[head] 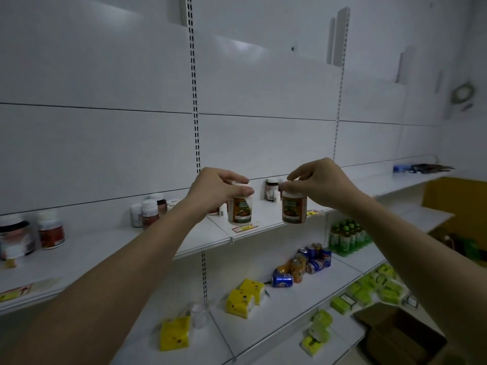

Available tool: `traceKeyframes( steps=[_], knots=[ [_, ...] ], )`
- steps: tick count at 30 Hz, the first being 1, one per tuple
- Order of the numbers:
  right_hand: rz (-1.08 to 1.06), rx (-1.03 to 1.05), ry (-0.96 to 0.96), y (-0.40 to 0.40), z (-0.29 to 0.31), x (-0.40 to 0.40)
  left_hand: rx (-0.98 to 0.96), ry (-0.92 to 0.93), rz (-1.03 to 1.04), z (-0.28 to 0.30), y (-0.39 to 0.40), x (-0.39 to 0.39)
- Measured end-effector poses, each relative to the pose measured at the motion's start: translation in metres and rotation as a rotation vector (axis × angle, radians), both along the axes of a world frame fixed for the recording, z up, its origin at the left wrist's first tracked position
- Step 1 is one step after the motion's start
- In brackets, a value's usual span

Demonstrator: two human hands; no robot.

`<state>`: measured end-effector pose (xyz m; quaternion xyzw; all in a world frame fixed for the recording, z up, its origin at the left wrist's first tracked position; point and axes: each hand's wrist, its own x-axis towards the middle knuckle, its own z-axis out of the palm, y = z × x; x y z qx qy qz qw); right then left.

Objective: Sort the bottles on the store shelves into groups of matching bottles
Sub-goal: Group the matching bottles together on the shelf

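1. We are gripping with our left hand (214, 190) the white cap of a white plastic bottle with an orange and green label (240, 209); the fingers are curling over the cap from above and the thumb is pressing on its front.
2. This bottle is hanging just under our left fingers, near the front edge of the white metal upper shelf (184, 242); we cannot tell if its bottom is touching the shelf.
3. We are pinching with our right hand (320, 185) the cap of a second, matching white bottle (293, 208), the fingertips closing on the cap from above.
4. The second bottle is hanging below our right fingers, in front of the shelf edge.
5. Behind our right fingertips a dark brown bottle with a white cap (271, 189) is standing on the shelf.
6. Left of our left wrist, a group of small white-capped bottles (147, 212) is standing.
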<state>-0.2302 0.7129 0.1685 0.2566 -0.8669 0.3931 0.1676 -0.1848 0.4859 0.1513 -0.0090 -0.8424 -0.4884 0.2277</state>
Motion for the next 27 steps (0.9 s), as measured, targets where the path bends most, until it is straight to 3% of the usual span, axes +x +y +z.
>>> traceKeyframes(
  steps=[20,27],
  knots=[
    [0.142,0.040,-0.167,-0.078,-0.055,-0.257,0.139,-0.041,0.066,-0.065,-0.059,-0.224],
    [0.197,-0.011,-0.353,-0.098,-0.084,-0.323,0.153,-0.091,0.075,-0.091,-0.067,-0.268]
  ],
)
